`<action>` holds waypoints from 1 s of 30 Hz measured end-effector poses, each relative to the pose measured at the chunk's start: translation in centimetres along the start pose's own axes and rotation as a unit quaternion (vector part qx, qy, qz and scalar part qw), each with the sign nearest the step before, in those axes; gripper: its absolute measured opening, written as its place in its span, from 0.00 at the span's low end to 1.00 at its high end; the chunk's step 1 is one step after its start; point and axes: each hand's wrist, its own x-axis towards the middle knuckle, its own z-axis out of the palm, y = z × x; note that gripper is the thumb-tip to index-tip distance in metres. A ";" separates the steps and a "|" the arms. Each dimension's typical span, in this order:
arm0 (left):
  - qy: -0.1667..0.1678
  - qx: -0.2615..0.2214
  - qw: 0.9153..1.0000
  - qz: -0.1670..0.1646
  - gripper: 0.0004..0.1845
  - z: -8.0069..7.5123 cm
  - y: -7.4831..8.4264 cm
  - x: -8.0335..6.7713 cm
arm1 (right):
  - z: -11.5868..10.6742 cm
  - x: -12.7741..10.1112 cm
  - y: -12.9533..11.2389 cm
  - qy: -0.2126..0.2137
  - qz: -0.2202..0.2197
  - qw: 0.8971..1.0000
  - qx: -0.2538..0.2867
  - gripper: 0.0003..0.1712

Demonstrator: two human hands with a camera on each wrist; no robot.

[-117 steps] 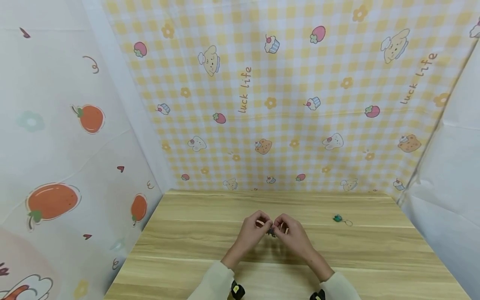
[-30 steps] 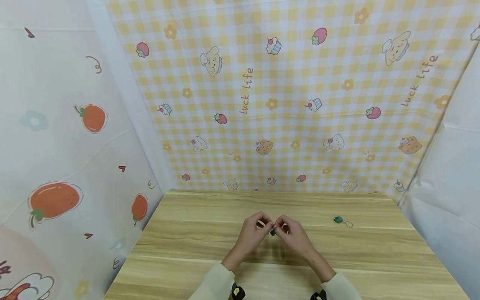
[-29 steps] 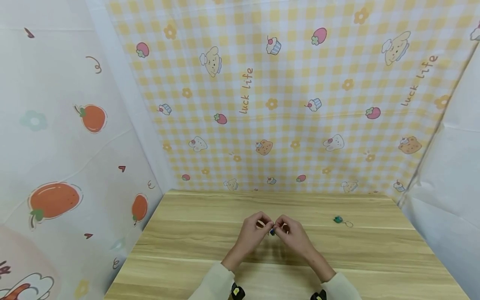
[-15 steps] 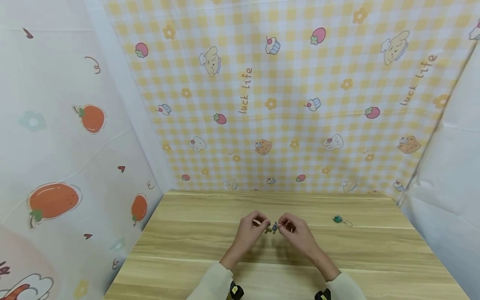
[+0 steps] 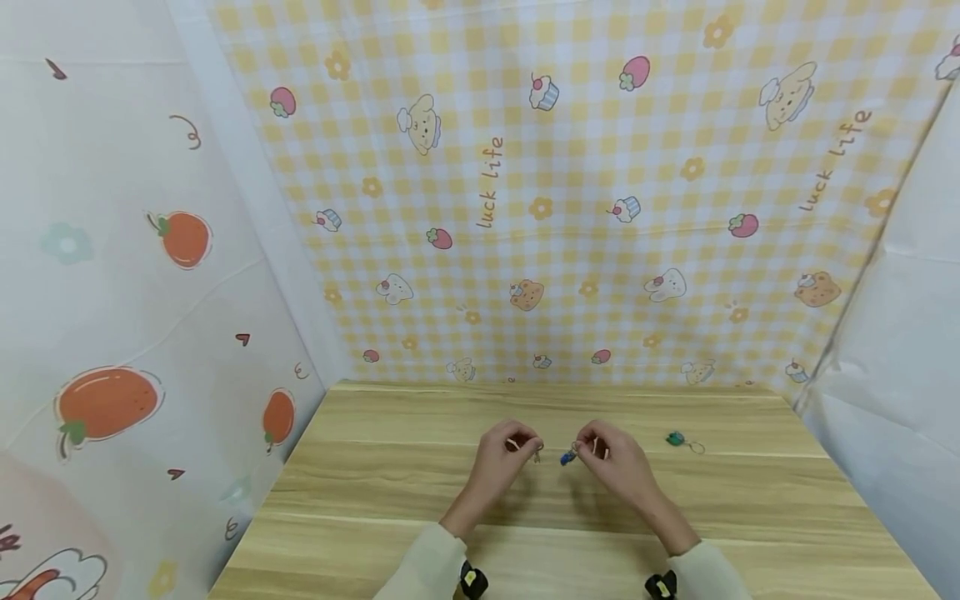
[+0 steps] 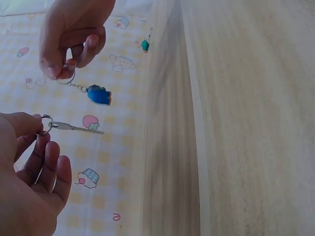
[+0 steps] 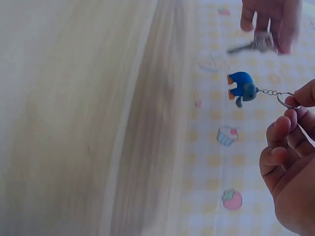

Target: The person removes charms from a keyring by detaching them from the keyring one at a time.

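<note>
My left hand [image 5: 497,462] pinches a split ring [image 6: 47,124] between thumb and fingertips. From that ring a silver key [image 6: 63,126] sticks out in the left wrist view. A hand's width to the right, my right hand [image 5: 618,471] pinches the ring of a keychain, with a small blue elephant [image 7: 241,84] hanging on a short chain [image 7: 268,92]. The elephant has a grey head and orange feet. Key and elephant are apart, both held over the wooden table [image 5: 420,483].
A green keychain figure [image 5: 676,437] with a metal ring [image 5: 697,447] lies on the table to the right of my right hand. A yellow checked cloth [image 5: 570,250] hangs behind the table's back edge, and white cloths [image 5: 150,317] hang at the sides.
The hands were together over the small things; now they have drawn apart, the right hand moving right with the elephant keychain, the left keeping the key. The green keychain has stayed put.
</note>
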 end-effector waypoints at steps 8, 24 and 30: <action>0.016 -0.032 0.999 -0.030 0.06 -0.8 -0.7 0.5 | -2.4 0.1 2.2 0.005 0.031 0.998 -0.048 0.08; 0.055 -0.125 0.984 -0.114 0.09 -2.9 -3.7 1.4 | -7.0 -0.7 6.5 0.010 0.097 0.992 -0.075 0.05; 0.066 -0.133 0.980 -0.130 0.09 -3.5 -5.5 1.1 | -8.4 -1.6 8.1 -0.009 0.132 0.989 -0.067 0.06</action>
